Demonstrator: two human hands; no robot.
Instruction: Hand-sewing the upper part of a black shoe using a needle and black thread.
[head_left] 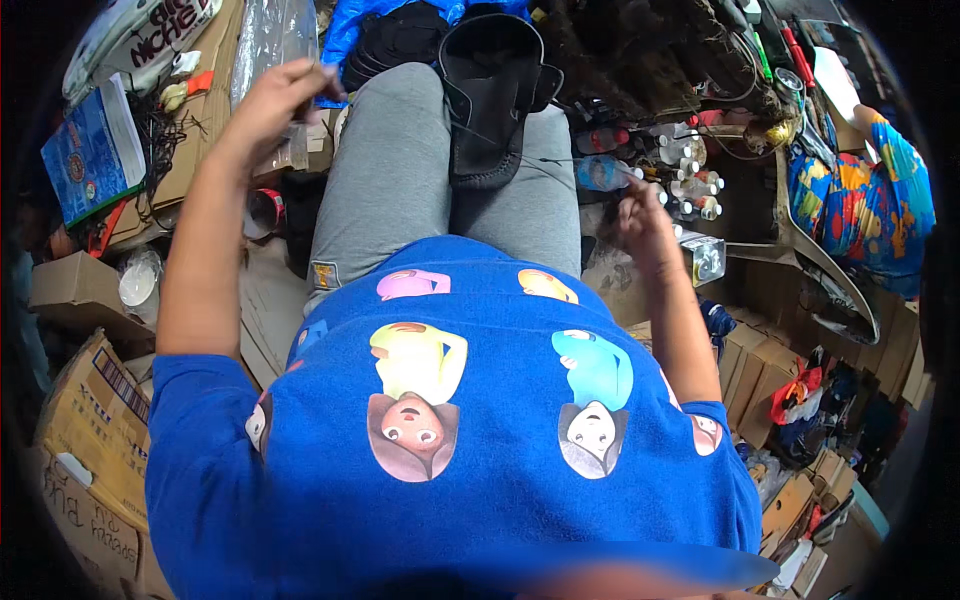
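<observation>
A black shoe (490,100) sits between my knees, its opening facing up and a stitched edge toward me. Dark thread (548,160) trails from the shoe to the right, toward my right hand. My right hand (648,225) is raised beside my right thigh, fingers pinched together at the thread's end. Out to the left, my left hand (290,95) is lifted beside my left knee. Its fingers are curled and slightly blurred; whatever they may hold is too small to make out. Both hands are apart from the shoe.
Several small bottles (690,180) stand right of my knee, near a clear plastic container (703,258). To the left are a blue book (95,150), dark cords and cardboard boxes (95,290). Another person's colourful sleeve (900,190) shows at far right. Blue plastic sheeting (345,40) lies ahead.
</observation>
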